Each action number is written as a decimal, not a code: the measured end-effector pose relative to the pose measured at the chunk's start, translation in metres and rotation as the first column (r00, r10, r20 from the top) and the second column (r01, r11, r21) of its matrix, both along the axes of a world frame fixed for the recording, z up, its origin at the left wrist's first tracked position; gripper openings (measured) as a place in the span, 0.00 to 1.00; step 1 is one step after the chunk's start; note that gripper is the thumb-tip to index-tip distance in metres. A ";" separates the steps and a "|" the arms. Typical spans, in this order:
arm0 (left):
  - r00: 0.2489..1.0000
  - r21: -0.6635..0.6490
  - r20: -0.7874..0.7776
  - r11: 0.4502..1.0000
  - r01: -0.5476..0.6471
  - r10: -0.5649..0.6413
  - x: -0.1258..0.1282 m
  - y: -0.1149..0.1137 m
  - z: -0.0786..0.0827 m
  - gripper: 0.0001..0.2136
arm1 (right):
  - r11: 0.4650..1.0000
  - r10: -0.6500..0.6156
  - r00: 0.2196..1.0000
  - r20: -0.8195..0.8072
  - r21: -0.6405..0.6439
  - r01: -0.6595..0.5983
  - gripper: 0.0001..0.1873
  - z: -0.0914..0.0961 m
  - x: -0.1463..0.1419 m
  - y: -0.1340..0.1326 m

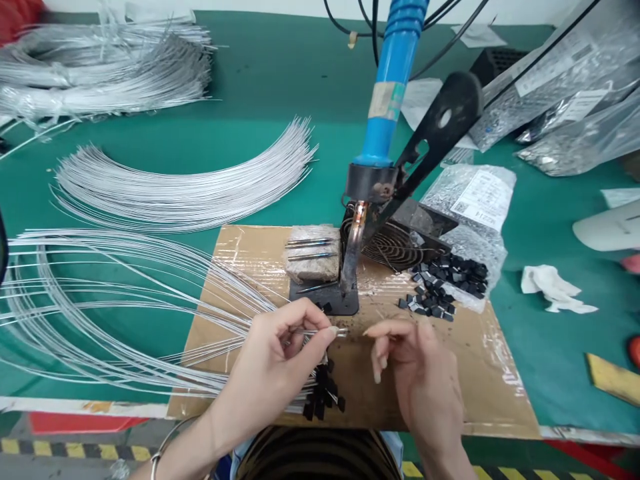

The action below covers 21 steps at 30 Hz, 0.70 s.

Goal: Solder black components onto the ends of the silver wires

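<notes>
My left hand [285,360] pinches a thin white wire between thumb and forefinger. Its short bare tip [343,332] pokes out to the right of the fingertips. My right hand [420,373] is a little to the right of that tip, fingers loosely bent and apart, with nothing visible in them. Below my left hand lie black connectors [324,393] on the ends of several white wires [125,303], which loop away to the left. Just beyond both hands, a blue-handled soldering iron [393,87] is clamped in a black stand [425,153], its tip pointing down.
A cardboard sheet [495,393] covers the front of the green table. Loose black connectors [435,293] lie partly on a plastic bag [480,200]. A worn block [313,263] stands beside the iron. Wire bundles [185,187] lie at the left, and crumpled tissue [553,289] at the right.
</notes>
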<state>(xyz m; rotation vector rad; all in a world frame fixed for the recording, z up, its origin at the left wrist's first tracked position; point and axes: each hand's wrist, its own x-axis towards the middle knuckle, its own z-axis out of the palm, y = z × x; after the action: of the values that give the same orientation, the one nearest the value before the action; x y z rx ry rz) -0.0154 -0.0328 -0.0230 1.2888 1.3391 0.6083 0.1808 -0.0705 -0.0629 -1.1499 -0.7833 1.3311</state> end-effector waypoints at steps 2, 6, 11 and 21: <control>1.000 0.001 0.003 1.000 0.002 -0.002 -0.001 0.000 0.001 0.11 | 1.000 -0.024 0.995 0.095 0.017 0.022 0.26 0.000 -0.003 -0.001; 1.000 0.005 0.022 1.000 0.007 -0.008 -0.002 -0.001 0.004 0.11 | 1.000 -0.011 0.987 0.162 -0.016 0.013 0.15 0.010 -0.014 0.000; 1.000 0.018 0.016 1.000 0.010 -0.010 -0.001 -0.002 0.005 0.10 | 0.994 0.046 0.997 0.064 -0.105 -0.039 0.09 0.022 -0.026 0.004; 0.999 0.075 -0.021 0.997 -0.031 0.032 0.004 -0.008 0.003 0.11 | 0.975 0.054 0.982 -0.182 -0.201 -0.091 0.07 0.023 -0.031 0.003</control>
<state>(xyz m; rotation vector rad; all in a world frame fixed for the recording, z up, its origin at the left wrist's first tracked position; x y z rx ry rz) -0.0119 -0.0406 -0.0196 1.3404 1.3679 0.6733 0.1496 -0.0671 -0.0397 -1.1563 -0.5725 1.5821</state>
